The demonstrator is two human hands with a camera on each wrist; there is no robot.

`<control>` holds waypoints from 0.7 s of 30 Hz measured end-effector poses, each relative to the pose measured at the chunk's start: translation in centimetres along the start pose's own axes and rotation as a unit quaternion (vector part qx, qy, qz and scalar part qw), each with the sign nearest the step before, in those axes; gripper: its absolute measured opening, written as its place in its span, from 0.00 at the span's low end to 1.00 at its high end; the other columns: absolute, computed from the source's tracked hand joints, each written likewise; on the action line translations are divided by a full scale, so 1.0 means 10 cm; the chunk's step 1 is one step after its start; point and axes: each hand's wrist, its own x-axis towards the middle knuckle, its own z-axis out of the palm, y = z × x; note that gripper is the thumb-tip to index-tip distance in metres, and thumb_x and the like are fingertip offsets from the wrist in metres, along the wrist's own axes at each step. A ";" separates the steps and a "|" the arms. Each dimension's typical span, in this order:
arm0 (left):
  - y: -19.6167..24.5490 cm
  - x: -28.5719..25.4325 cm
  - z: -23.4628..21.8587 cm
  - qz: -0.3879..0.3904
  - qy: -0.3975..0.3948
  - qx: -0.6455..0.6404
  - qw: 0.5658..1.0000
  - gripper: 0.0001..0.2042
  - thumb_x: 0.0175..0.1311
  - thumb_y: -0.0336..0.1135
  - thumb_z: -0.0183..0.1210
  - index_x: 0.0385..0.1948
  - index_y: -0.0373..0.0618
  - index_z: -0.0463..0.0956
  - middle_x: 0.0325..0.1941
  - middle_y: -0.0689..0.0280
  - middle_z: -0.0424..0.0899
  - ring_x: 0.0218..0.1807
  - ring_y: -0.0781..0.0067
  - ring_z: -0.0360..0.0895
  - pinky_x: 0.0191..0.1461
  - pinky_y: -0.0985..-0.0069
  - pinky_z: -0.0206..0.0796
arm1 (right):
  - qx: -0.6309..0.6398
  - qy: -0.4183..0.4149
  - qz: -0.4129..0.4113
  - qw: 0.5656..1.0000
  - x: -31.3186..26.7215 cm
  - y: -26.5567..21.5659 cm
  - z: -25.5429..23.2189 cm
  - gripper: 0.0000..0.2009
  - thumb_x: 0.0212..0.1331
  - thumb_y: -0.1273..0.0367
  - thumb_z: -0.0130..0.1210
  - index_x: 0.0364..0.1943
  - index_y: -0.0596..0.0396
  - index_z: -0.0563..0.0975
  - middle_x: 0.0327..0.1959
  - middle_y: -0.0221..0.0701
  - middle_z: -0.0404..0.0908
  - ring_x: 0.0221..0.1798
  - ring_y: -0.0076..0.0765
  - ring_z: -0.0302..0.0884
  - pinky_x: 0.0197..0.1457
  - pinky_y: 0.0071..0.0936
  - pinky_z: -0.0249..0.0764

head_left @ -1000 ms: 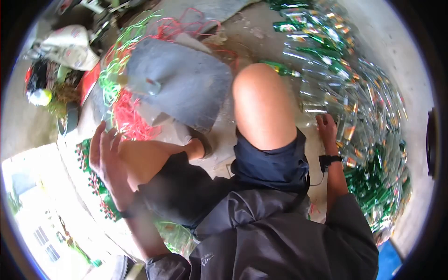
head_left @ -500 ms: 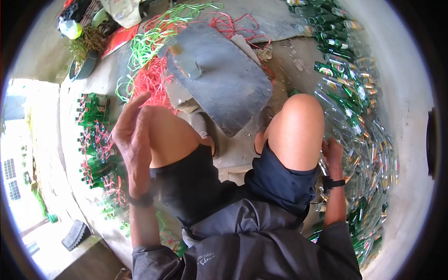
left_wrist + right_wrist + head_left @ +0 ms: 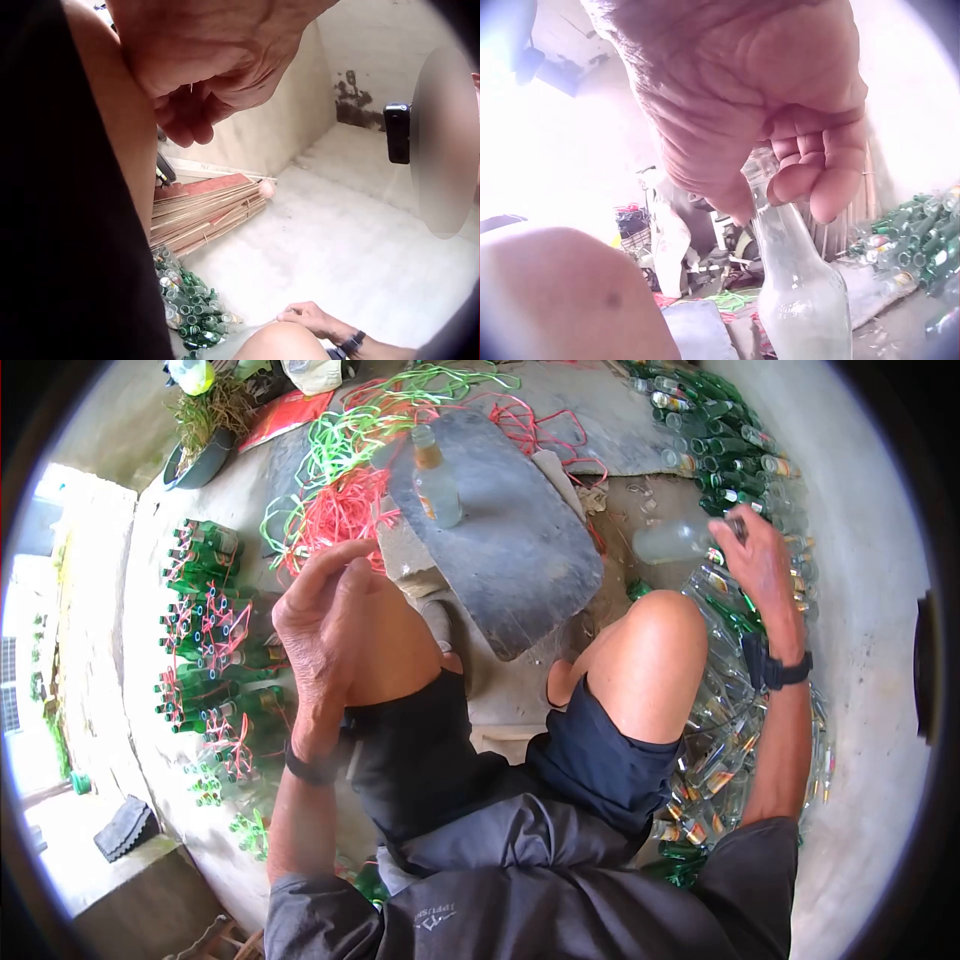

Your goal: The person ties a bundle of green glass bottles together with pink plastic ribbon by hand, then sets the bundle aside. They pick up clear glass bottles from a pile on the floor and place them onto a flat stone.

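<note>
My right hand (image 3: 758,565) pinches a clear glass bottle (image 3: 668,544) by the neck, past the right knee. In the head view the bottle lies nearly sideways, its base toward the board. The right wrist view shows thumb and fingertips round the neck of this bottle (image 3: 806,300), its body below them. My left hand (image 3: 325,610) hovers by the left knee with loosely bent fingers and nothing in them. Another clear bottle (image 3: 436,490), with an orange neck label, stands upright on the dark grey board (image 3: 520,550) in front of the legs.
A pile of clear and green bottles (image 3: 720,760) lines the right wall. Green bottles bound with red string (image 3: 215,625) stand at left. Red plastic string (image 3: 345,510) and green string (image 3: 350,430) lie tangled beside the board. A potted plant (image 3: 200,445) sits at the far left.
My right hand has risen forward from the bottle pile beside the right knee and now carries a clear bottle. The left hand stays near the left knee. The head view has shifted.
</note>
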 end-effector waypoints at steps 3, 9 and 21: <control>-0.04 -0.01 0.03 0.025 -0.001 -0.018 1.000 0.09 0.76 0.22 0.61 0.51 0.38 0.87 0.49 0.67 0.90 0.41 0.85 0.82 0.50 0.83 0.75 | 0.024 0.002 -0.046 0.999 0.43 -0.28 0.10 0.17 0.66 0.57 0.67 0.38 0.59 0.80 0.24 0.49 0.81 0.28 0.59 0.80 0.34 0.46 0.74; 0.00 0.00 0.10 0.031 0.024 -0.030 0.999 0.08 0.73 0.20 0.62 0.49 0.35 0.87 0.43 0.67 0.88 0.39 0.81 0.83 0.46 0.81 0.76 | 0.043 0.001 -0.142 0.989 1.08 -0.81 0.47 0.21 0.63 0.53 0.67 0.36 0.62 0.82 0.29 0.54 0.84 0.37 0.66 0.84 0.41 0.52 0.78; 0.02 0.00 0.11 0.047 0.017 -0.023 0.998 0.07 0.73 0.19 0.61 0.48 0.32 0.85 0.46 0.62 0.89 0.39 0.79 0.85 0.45 0.80 0.78 | 0.046 -0.056 -0.113 0.991 1.39 -1.76 1.14 0.22 0.63 0.51 0.64 0.43 0.57 0.86 0.39 0.51 0.89 0.45 0.63 0.87 0.50 0.53 0.81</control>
